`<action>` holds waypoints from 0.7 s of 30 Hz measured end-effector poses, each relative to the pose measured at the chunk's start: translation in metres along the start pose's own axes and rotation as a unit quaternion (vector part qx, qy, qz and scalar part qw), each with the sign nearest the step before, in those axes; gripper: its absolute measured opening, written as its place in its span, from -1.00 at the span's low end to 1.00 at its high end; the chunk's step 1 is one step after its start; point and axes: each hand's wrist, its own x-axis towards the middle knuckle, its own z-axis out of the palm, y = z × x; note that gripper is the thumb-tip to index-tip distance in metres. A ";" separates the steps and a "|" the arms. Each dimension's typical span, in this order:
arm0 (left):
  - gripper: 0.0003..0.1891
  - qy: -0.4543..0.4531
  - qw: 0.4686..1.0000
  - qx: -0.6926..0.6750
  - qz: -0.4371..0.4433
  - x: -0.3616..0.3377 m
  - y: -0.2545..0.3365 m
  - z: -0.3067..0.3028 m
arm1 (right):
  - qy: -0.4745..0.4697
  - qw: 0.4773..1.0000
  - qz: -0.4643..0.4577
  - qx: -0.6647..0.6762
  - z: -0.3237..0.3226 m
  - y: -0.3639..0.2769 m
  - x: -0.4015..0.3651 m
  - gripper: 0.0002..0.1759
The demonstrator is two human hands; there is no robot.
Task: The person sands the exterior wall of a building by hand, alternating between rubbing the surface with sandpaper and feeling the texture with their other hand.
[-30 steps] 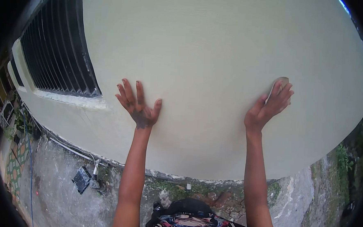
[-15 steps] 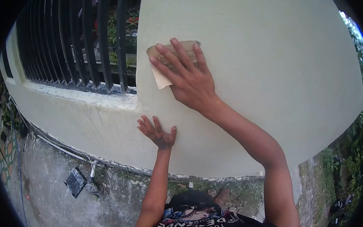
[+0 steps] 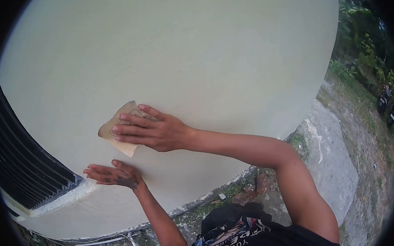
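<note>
Sandpaper (image 3: 111,124) lies beneath the loosely spread right hand (image 3: 161,132), against the wall (image 3: 209,57)

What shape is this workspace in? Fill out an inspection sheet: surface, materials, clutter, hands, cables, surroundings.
Surface: pale exterior wall, faintly textured in places.
Job's things: printed brown sheet, apparently sandpaper, against the wall.
Clutter: small white block near the wall's foot.
Hands: right hand spread flat over the sheet; left hand open below it, dark-marked, wall contact unclear.
Cables: nothing clearly identifiable; white pipe along the wall's foot.
Surroundings: barred window at picture left, greenery at right.
</note>
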 end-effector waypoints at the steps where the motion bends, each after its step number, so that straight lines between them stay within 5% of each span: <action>1: -0.12 0.003 1.000 -0.004 0.020 -0.002 0.020 0.002 | 0.031 0.999 0.023 -0.002 -0.009 0.022 -0.005 -0.44; 5: -0.14 -0.010 0.994 -0.006 0.108 -0.029 0.114 0.014 | 0.094 0.986 0.135 -0.003 -0.043 0.106 -0.055 -0.53; 9: -0.14 -0.025 0.969 0.015 0.246 -0.059 0.213 0.027 | 0.086 0.950 0.301 -0.016 -0.106 0.194 -0.187 -0.35; 13: -0.16 -0.020 0.968 -0.011 0.250 -0.091 0.276 0.043 | 0.105 0.906 0.406 -0.056 -0.137 0.250 -0.304 -0.39; 21: -0.13 -0.017 0.965 0.000 0.263 -0.100 0.282 0.050 | 0.177 0.899 0.398 -0.034 -0.117 0.282 -0.303 -0.38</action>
